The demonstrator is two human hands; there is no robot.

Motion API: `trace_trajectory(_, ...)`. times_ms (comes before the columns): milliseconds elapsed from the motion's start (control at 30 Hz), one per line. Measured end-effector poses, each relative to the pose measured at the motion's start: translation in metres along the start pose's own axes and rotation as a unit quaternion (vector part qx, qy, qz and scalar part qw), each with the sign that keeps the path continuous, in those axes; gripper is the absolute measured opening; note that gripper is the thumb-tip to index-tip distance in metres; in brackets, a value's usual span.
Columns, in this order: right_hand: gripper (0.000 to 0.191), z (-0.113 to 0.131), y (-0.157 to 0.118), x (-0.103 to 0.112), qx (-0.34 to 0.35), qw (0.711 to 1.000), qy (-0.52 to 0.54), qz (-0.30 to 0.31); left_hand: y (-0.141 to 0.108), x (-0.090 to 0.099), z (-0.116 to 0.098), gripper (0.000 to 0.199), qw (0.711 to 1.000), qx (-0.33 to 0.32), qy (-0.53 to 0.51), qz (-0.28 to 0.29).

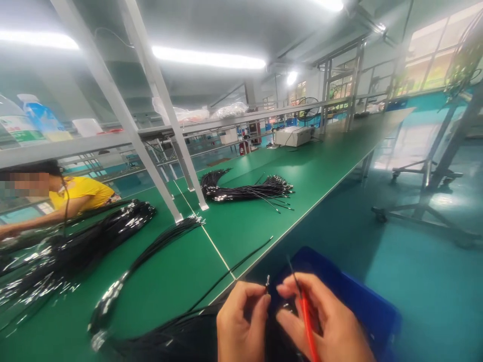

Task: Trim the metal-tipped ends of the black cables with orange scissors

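The left hand [241, 324] pinches a small cable end [267, 281] between thumb and forefinger, its metal tip poking up past the fingertips, presumably so that the tip is clear to see and reach. The right hand [337, 324], just beside it, grips a red-handled tool [308, 324] aslant, its thin dark shaft pointing up; thumb and forefinger stand apart, which perhaps leaves them free for small parts. Both hands are near the tabletop [241, 226] edge, over a blue bin [381, 306], which could catch anything dropped. A black cable bundle [162, 339] lies beside the left hand, likely for an easy reach. Farther off, another bundle [249, 192] lies with its ends fanned out, probably set aside to leave working room.
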State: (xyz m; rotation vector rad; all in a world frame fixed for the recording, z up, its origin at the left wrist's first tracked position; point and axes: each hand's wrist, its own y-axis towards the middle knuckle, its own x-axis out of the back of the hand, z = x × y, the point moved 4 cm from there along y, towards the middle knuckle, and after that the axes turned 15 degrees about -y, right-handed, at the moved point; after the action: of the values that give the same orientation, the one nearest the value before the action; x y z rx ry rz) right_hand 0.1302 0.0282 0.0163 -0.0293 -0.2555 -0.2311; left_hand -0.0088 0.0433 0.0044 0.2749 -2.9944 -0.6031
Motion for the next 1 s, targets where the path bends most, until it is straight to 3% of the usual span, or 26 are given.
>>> trace_trajectory(67,0.023,0.004,0.008,0.000,0.039,0.998,0.008,-0.048,-0.001,-0.002,-0.003,0.012,1.000,-0.013,0.010,0.011)
trace_trajectory(233,0.016,0.000,0.023,-0.013,0.084,0.993,0.063,-0.062,-0.006,-0.008,-0.007,0.014,0.999,-0.017,0.017,0.039)
trace_trajectory(500,0.011,-0.003,0.004,-0.029,0.073,0.975,0.202,-0.055,-0.006,-0.011,-0.012,0.018,0.997,0.040,-0.069,0.003)
trace_trajectory(667,0.014,0.003,-0.002,-0.025,0.039,0.976,0.212,-0.028,-0.005,-0.008,-0.009,0.016,0.996,0.047,-0.077,0.008)
trace_trajectory(867,0.019,0.006,0.003,-0.015,0.012,0.979,0.204,0.016,-0.001,-0.003,0.000,0.018,0.987,0.093,-0.110,0.076)
trace_trajectory(1000,0.026,-0.001,0.007,-0.005,-0.016,0.986,0.161,0.049,0.002,0.001,0.000,0.017,0.982,0.115,-0.139,0.065)
